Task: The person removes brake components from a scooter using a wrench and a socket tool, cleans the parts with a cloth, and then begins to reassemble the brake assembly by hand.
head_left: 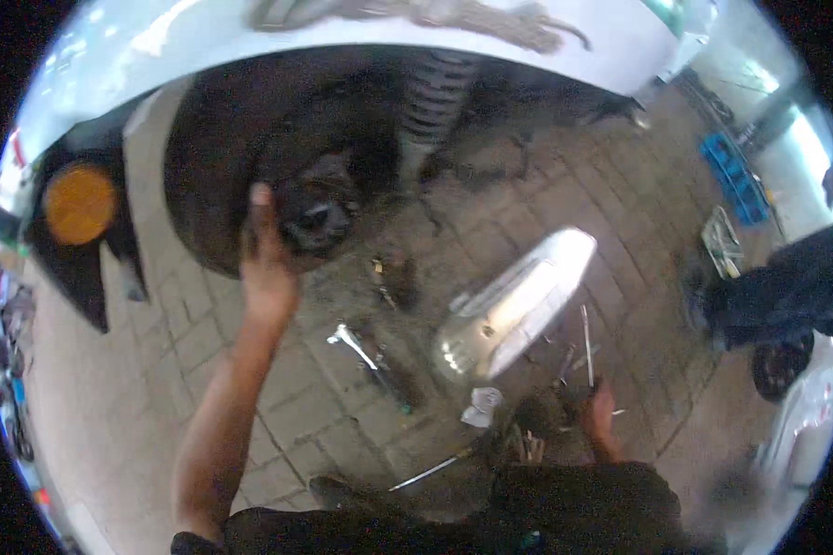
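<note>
1. The left hand (270, 273) is raised to the dark wheel (204, 176), beside its hub (319, 222); its grip looks apart, fingers stretched upward, though whether the palm presses the tyre cannot be told

2. The wheel stands at the far side of the paved floor (148, 398), under the white body (352, 65), with the spring (435, 97) rising to the right of the hub

3. The right hand (602, 416) is low, toward the floor's near edge, at the lower end of a thin rod (588, 338); whether that grip is together on it cannot be told

4. For good work at the wheel, a flat palm on the tyre should steady it better than fingertips, with fingers best kept clear of the hub

5. The rod would be safest taken well back from its tip and lifted clear of the pale panel (518, 305), whose shiny face probably scratches easily

6. The ratchet (361, 347) lies between wheel and near edge, within easy reach
</note>
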`<state>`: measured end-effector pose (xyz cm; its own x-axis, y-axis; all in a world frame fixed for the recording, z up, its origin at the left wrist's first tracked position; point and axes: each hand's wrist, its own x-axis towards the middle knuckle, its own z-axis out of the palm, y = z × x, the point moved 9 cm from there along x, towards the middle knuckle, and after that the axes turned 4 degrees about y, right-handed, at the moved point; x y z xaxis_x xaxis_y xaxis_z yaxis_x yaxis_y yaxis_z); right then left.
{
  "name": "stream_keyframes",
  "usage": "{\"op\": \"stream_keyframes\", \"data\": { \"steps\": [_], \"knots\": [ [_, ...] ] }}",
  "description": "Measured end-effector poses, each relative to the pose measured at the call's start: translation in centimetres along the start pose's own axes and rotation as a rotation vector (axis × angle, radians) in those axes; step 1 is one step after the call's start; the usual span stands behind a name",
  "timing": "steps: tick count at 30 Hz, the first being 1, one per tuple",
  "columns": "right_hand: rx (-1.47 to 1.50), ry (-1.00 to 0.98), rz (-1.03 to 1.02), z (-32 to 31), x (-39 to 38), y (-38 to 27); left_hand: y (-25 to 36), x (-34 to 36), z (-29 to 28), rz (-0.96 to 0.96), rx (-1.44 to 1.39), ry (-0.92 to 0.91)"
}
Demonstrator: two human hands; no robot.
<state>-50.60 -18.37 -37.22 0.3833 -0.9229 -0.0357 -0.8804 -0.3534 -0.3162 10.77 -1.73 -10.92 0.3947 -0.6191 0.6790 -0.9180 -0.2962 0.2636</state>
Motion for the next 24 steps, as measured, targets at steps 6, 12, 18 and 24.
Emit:
{"op": "stream_keyframes", "data": {
  "steps": [6, 12, 18, 24],
  "knots": [
    [0.307, 0.325, -0.314, -12.8, 4.5, -16.9, 0.2, 1.3, 0.9, -0.555, -0.645, 0.018],
    [0.426, 0.176, -0.656, -18.2, 11.3, -36.8, -2.1, 1.0, -0.1, -0.541, -0.605, 0.046],
    [0.329, 0.269, -0.842, -16.5, 14.2, -41.7, 1.2, 1.6, 1.0, -0.056, -0.070, -0.089],
    [0.412, 0.240, -0.899, -15.6, 13.5, -43.3, -0.2, 0.7, 1.1, 0.037, 0.009, -0.023]
  ]
}}
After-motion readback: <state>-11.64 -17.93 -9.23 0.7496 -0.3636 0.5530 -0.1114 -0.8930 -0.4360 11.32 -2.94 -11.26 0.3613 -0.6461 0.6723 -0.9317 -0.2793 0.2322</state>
